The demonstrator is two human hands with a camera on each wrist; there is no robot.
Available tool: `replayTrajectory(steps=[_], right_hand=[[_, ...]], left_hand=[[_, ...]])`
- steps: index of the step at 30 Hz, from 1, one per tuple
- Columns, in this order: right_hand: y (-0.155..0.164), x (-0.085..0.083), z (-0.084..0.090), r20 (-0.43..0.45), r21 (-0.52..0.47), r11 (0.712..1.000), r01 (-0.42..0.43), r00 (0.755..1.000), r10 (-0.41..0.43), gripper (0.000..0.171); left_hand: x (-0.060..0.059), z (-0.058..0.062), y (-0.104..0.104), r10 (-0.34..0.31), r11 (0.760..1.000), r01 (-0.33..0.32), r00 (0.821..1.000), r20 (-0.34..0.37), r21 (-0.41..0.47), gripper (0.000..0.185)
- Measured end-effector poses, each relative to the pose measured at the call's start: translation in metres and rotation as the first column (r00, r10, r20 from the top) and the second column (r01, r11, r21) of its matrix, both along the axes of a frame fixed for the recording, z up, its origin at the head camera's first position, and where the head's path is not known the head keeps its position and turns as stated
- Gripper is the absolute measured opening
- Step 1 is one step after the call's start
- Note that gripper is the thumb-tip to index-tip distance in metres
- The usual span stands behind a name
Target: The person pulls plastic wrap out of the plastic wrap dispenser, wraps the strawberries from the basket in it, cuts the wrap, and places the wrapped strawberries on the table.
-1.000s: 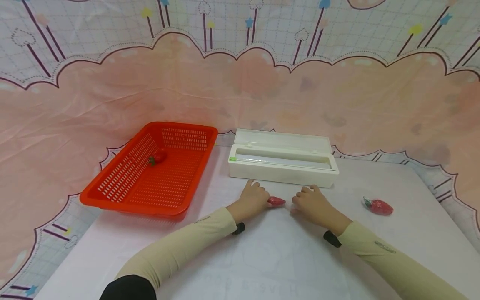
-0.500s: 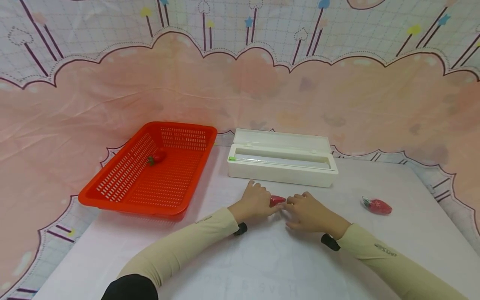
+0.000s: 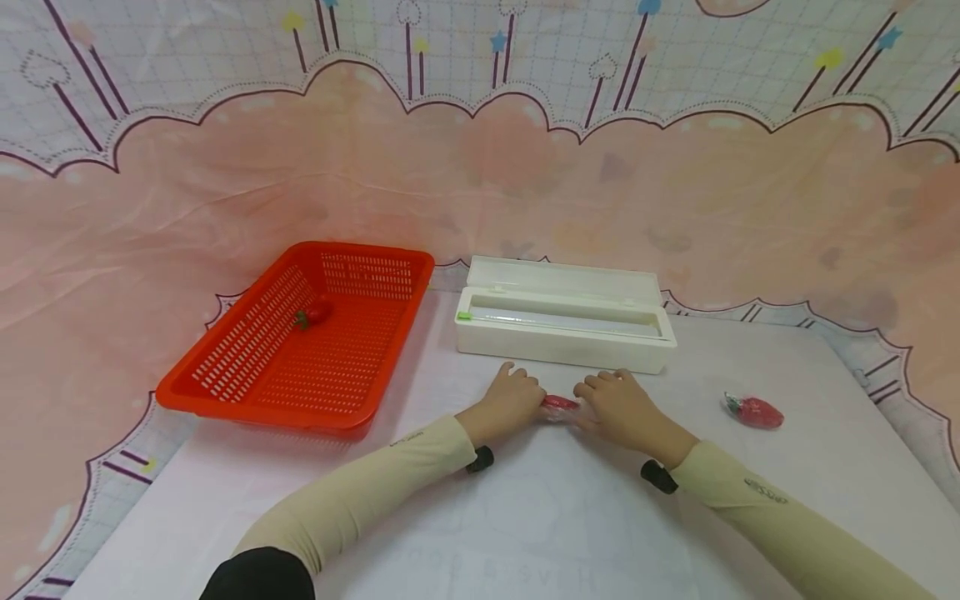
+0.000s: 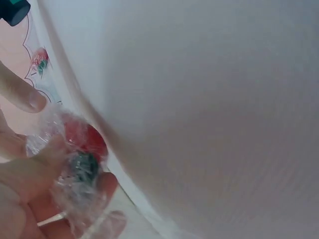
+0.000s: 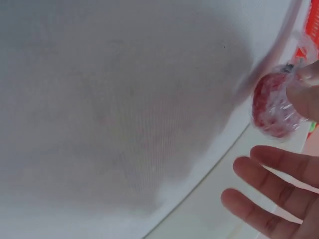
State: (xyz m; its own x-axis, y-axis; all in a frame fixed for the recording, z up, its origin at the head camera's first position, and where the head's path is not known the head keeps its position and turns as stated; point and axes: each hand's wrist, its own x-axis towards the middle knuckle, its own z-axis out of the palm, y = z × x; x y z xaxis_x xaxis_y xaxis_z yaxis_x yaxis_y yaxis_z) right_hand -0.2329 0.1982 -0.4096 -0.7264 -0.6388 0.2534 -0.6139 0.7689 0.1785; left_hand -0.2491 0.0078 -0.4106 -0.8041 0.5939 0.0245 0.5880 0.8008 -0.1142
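Strawberries are getting wrapped: one is lying in the red basket [image 3: 300, 342], one [image 3: 753, 412] is waiting at the right. Left hand [image 3: 512, 400] is pinching the middle strawberry [image 3: 558, 404] on the desk [image 3: 525, 517]; right hand [image 3: 618, 404] is touching it, fingers loose.

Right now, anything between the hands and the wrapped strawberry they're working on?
Nothing visible. The left hand holds the wrapped strawberry in its film, and the right hand is right against it from the other side. The white film dispenser sits behind, apart.

Left hand [image 3: 512, 400] fingers curled, pinching; right hand [image 3: 621, 406] fingers extended, relaxed; forearms converge.
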Motion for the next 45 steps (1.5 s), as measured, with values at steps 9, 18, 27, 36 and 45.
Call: replayTrajectory(steps=[9,18,27,36,45], right_hand=[[-0.001,-0.005,-0.004,-0.018,0.052,0.998,0.028,0.999,-0.027,0.028],[-0.003,-0.006,-0.001,0.000,0.063,0.996,0.066,0.998,-0.066,0.025],[-0.007,-0.004,-0.003,-0.009,0.041,0.999,0.036,0.999,-0.036,0.026],[-0.015,-0.002,-0.011,-0.035,-0.011,1.000,-0.025,0.999,0.025,0.031],[-0.018,0.000,-0.007,0.118,-0.042,0.998,0.041,0.992,-0.036,0.043]], left_hand=[[-0.005,-0.002,-0.015,-0.006,0.998,-0.001,0.995,0.095,0.068,0.037],[-0.004,0.005,-0.021,-0.136,0.990,0.132,0.986,0.100,0.039,0.020],[-0.010,0.004,-0.016,-0.180,0.983,0.180,0.984,-0.008,0.042,0.005],[-0.015,-0.004,-0.001,-0.047,0.993,0.042,0.998,-0.046,-0.114,0.034],[-0.015,-0.006,0.009,-0.029,0.993,0.024,0.999,-0.038,-0.116,0.032]])
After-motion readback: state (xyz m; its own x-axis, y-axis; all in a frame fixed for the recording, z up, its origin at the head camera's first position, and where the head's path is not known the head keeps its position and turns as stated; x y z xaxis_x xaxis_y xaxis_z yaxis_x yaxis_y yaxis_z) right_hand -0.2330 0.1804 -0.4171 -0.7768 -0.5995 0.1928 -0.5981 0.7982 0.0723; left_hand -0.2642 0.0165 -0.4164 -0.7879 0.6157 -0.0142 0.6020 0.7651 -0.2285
